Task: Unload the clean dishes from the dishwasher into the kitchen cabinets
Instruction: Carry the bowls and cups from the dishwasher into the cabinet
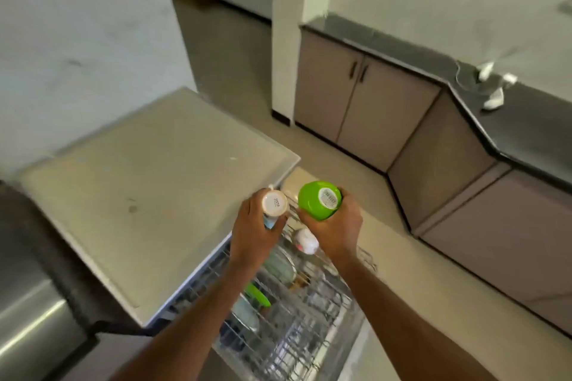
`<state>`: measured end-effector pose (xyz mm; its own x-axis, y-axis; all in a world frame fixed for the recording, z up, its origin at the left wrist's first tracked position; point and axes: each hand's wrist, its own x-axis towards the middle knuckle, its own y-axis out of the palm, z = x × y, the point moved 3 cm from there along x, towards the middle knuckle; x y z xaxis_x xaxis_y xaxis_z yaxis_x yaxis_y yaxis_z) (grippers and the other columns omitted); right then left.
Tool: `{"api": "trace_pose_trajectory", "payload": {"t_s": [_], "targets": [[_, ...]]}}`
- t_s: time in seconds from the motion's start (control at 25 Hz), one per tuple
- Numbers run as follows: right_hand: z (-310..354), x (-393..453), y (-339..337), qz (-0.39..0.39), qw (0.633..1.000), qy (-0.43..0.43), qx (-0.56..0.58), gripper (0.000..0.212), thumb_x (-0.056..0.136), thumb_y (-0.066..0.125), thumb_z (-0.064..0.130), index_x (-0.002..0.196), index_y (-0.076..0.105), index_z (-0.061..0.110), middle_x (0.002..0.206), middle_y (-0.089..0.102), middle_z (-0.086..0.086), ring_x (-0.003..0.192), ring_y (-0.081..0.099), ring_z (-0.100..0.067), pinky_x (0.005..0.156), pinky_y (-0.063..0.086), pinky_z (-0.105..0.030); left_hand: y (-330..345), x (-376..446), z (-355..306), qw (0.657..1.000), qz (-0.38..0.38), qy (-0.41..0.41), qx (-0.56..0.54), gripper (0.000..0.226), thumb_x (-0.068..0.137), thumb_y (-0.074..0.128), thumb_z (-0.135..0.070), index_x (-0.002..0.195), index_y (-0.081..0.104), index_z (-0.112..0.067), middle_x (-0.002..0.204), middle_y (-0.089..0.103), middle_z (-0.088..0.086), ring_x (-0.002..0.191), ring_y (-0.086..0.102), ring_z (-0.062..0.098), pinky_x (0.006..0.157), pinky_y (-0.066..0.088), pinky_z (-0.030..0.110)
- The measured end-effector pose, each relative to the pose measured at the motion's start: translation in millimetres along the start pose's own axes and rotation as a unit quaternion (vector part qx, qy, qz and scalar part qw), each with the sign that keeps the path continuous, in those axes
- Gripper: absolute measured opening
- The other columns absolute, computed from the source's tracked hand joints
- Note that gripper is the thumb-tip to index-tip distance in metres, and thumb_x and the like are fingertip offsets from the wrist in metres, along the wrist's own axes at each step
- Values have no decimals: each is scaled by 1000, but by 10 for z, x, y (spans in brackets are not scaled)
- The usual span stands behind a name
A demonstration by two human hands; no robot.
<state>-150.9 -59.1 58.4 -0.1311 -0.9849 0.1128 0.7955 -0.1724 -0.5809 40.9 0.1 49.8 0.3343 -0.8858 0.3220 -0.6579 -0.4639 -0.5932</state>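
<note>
My left hand grips a white cup, held bottom-up above the dishwasher rack. Beside it, my right hand holds a green bowl, also turned base-up with a label on its base. Below both hands the pulled-out wire rack holds a white cup, a pale green plate, a green item and more dishes, partly hidden by my forearms. Closed grey base cabinets stand at the back right.
A beige counter top lies left of the rack. A dark counter runs along the right wall with a white cable and small white objects. A steel surface is at the lower left. A pillar stands behind.
</note>
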Motion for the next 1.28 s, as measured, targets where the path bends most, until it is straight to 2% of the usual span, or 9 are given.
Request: {"api": "trace_pose_trajectory", "payload": {"t_s": [0.24,0.36,0.48,0.6,0.76,0.84,0.96,1.16,1.28], "targets": [[1998,-1248,-948,47,967,-207,143,79,50,94,63,115,61,33,101,70,11,94,70,-16,82,53,-29,-2390,-898,-1040,976,-196,77,45,61,81,85,-42,134,60,-23,130,67,-9,118,65,13,102,50,27],[2771,-2200,-1083,114,933,-291,181,98,45,86,75,128,62,28,109,72,3,101,72,-23,87,56,-34,-3474,-1588,-1226,962,-239,86,106,57,81,83,-48,130,63,-25,125,67,-14,113,66,9,99,52,26],[3634,-3326,-1207,189,875,-379,232,110,40,81,77,136,61,28,107,67,7,100,72,-26,86,52,-32,-4721,-2467,-1328,932,-306,64,185,53,75,84,-47,122,65,-31,113,69,-19,103,67,3,87,56,31],[4384,-4331,-1255,254,807,-459,271,112,37,84,74,137,61,29,105,65,14,93,71,-19,84,51,-27,-5863,-3347,-1454,892,-379,18,245,52,67,86,-39,114,64,-36,106,69,-23,95,65,2,80,57,32],[5131,-5411,-1283,319,712,-537,321,105,39,90,68,134,59,36,111,61,28,94,64,0,86,42,-2,-7114,-4195,-1630,850,-471,-27,234,54,65,93,-44,113,69,-32,105,74,-19,94,70,5,78,60,28],[5478,-5811,-1227,340,673,-569,328,101,42,90,68,132,53,43,112,58,37,100,61,2,87,41,-2,-7675,-4420,-1695,840,-482,-42,245,53,69,92,-46,115,68,-32,108,74,-20,98,71,6,80,60,24],[6041,-6169,-987,359,656,-584,315,103,47,86,74,136,54,35,118,59,26,109,58,-5,92,45,-16,-8442,-4545,-1668,825,-489,-65,275,51,71,90,-47,114,67,-33,106,72,-21,95,69,5,79,59,22],[7169,-6486,-475,347,658,-595,303,80,47,84,76,115,57,41,103,66,20,96,64,-6,82,51,-20,-9815,-4355,-1057,784,-544,-90,284,54,66,93,-45,112,71,-28,102,70,-9,84,67,6,74,59,22],[8071,-6630,-180,302,662,-618,296,90,45,80,80,118,64,30,105,70,14,97,68,-7,85,56,-27,-10682,-4055,-451,772,-567,-104,268,53,63,88,-55,106,72,-29,97,72,-11,85,69,9,78,59,28]]}}
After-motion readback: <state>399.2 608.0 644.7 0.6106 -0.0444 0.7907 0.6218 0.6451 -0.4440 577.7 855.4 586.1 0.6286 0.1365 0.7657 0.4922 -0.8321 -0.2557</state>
